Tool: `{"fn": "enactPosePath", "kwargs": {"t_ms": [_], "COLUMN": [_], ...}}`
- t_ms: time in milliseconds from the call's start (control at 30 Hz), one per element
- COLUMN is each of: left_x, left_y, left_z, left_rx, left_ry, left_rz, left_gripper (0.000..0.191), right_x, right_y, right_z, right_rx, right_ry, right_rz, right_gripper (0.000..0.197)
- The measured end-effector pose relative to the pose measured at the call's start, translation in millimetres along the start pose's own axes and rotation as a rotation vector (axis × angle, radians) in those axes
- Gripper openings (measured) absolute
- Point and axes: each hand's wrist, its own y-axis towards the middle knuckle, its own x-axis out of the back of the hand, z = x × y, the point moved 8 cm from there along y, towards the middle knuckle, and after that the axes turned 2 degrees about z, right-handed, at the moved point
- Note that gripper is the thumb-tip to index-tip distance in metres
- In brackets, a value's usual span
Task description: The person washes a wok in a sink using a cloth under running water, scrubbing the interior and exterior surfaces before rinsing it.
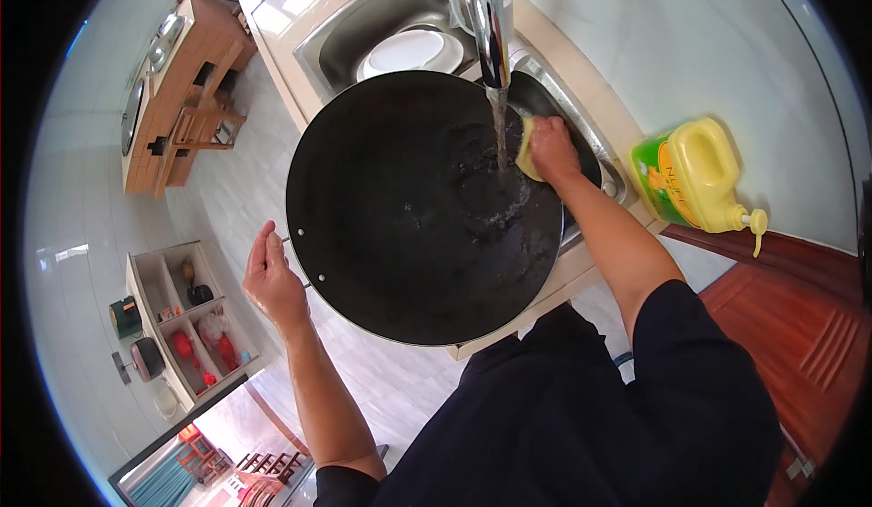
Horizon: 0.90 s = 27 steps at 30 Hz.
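A large dark wok [409, 234] lies tilted over the sink, with water running into it from a chrome faucet [492, 37]. My right hand [553, 149] presses a yellow sponge [527, 150] against the wok's inner wall at the right, beside the stream. On the left, my left hand [276, 275] is at the wok's riveted handle side; its fingers point up, and the handle is mostly hidden, so its hold cannot be made out. White plates [409, 54] sit in the sink basin [334, 47] behind the wok.
A yellow pump bottle of dish soap [702, 173] lies right of the sink, near the wall. The light countertop [293, 3] borders the basins. Farther left are an open shelf unit [163, 268] and a tiled stove block [153, 132]; a reddish wooden door [783, 316] is at the right.
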Motion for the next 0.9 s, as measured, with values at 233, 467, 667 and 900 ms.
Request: {"fn": "enactPosePath", "kwargs": {"t_ms": [233,467,667,900], "left_x": [-0.2,-8.4,-11.3,-9.7], "left_y": [-5.0,-1.3,4.7,2.9], "left_z": [-1.7,-3.2,-2.2,-0.9], "left_rx": [-0.021,0.020,0.063,-0.055], "left_ry": [0.009,-0.042,-0.047,0.138], "left_rz": [-0.028,-0.012,0.022,0.057], "left_gripper": [0.022,0.023,0.023,0.023], "right_x": [17.5,-1.4,-47.9,-64.3], "right_y": [-68.8,-119.8,-184.2,-145.2], "right_z": [40.3,54.3,127.9,290.2], "right_rx": [0.312,0.520,0.698,0.917], "right_ry": [-0.427,-0.408,-0.015,0.414], "right_rz": [-0.138,0.207,0.610,0.321], "right_gripper": [0.063,0.060,0.056,0.062]}}
